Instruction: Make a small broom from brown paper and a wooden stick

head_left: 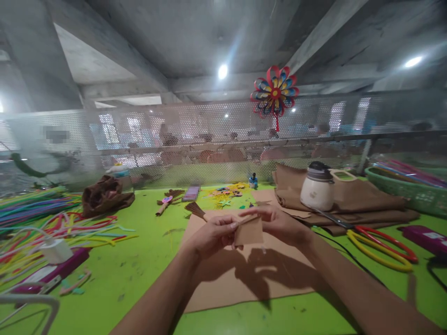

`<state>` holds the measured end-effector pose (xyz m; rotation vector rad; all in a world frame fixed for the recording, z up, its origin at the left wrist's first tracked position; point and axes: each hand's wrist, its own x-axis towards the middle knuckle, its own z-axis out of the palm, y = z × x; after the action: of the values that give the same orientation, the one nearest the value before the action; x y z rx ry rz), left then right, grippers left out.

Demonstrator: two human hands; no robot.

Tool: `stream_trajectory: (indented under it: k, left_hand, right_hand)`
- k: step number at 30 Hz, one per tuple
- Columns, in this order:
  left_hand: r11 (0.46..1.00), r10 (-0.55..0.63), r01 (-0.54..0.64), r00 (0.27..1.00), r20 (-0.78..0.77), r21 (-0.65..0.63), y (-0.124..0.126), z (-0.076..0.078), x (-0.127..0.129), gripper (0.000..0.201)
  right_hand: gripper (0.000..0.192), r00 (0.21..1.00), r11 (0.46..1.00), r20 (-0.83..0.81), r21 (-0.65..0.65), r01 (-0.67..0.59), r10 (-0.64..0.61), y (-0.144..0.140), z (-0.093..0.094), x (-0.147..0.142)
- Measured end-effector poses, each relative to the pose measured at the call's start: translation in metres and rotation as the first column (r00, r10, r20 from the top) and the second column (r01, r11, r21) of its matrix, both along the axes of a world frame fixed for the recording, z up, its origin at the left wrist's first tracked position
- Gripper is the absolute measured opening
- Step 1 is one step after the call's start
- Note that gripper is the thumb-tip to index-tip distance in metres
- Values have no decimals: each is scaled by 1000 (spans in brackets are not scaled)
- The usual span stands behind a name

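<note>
Green table (139, 274), brown sheet (244, 279) on it. Left hand (209, 237) and right hand (279, 223) both pinch a small brown card (249, 231) above sheet. Jug (317, 188) beyond.

Both hands, left (209, 237) and right (279, 225), meet over a card sheet (244, 279) mid-table (139, 279), pinching a small card piece (249, 231) between them. Straws (42, 218) sprawl off to the left, with a charger (56, 250) on top. Right of the sheet sits a jug (317, 188) on folded paper (366, 200), scissors (380, 242) in front of it. A pinwheel (274, 93) hangs on the mesh (209, 135) behind.
</note>
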<state>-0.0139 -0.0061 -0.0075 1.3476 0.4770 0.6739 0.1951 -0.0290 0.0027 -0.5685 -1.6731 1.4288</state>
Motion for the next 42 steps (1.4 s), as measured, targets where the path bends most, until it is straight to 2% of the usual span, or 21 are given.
stream_trajectory:
  k: [3, 6, 7, 9, 11, 13, 15, 18, 20, 23, 26, 28, 31, 35, 38, 42]
  left_hand:
    - [991, -131, 130, 990, -46, -24, -9, 0, 5, 24]
    - [981, -195, 196, 974, -117, 3, -12, -1, 8, 24]
    - [985, -162, 168, 976, -144, 30, -11, -1, 9, 23]
    - [995, -3, 21, 983, -183, 97, -7, 0, 9, 21]
    - [976, 191, -169, 968, -165, 137, -2, 1, 7, 19]
    - [950, 299, -282, 947, -121, 137, 2, 4, 5, 25]
    - [938, 321, -294, 937, -138, 185, 4, 6, 4, 32]
    - [902, 334, -226, 905, -262, 368, 3, 5, 7, 30]
    - [875, 353, -189, 880, -318, 446, 3, 2, 9, 25]
    - [850, 408, -237, 862, -303, 470, 5, -1, 10, 21]
    - [807, 499, -363, 841, -208, 466, 7, 1, 7, 20]
    - [800, 520, -412, 838, -163, 436, 7, 3, 5, 21]
    - [845, 464, -397, 877, -123, 359, 6, 5, 4, 21]
    - [901, 348, -296, 929, -122, 317, 4, 3, 6, 20]
    - [908, 336, -292, 936, -105, 300, 2, 2, 8, 18]
    - [894, 380, -352, 924, -49, 278, 0, 1, 10, 17]
  right_hand:
    - [19, 998, 995, 55, 102, -4, -1, -8, 4, -4]
    - [18, 998, 994, 70, 111, -1, -7, -10, 5, -5]
    - [20, 998, 994, 69, 106, 9, -16, -9, 5, -5]
    - [22, 994, 994, 86, 94, 59, -67, -6, 3, -4]
    - [26, 982, 993, 159, 67, 93, -102, -1, 1, -3]
    - [30, 953, 994, 282, 48, 98, -108, 2, -2, -2]
    - [31, 908, 988, 394, 102, 114, -146, 5, -5, -3]
    - [29, 851, 967, 478, 224, 122, -218, 7, -10, -4]
    - [27, 844, 971, 494, 209, 116, -207, 8, -13, -5]
    - [21, 867, 974, 448, 149, 169, -219, 11, -16, -4]
    - [16, 909, 956, 297, 111, 271, -292, 17, -17, -1]
    - [18, 925, 945, 195, 70, 318, -326, 21, -19, 1]
    - [20, 930, 937, 119, 14, 349, -348, 22, -19, 1]
    - [16, 924, 930, 114, -2, 367, -364, 16, -16, -4]
    - [12, 921, 926, 102, -11, 378, -375, 13, -14, -7]
    - [15, 932, 930, 51, -64, 362, -359, 12, -15, -8]
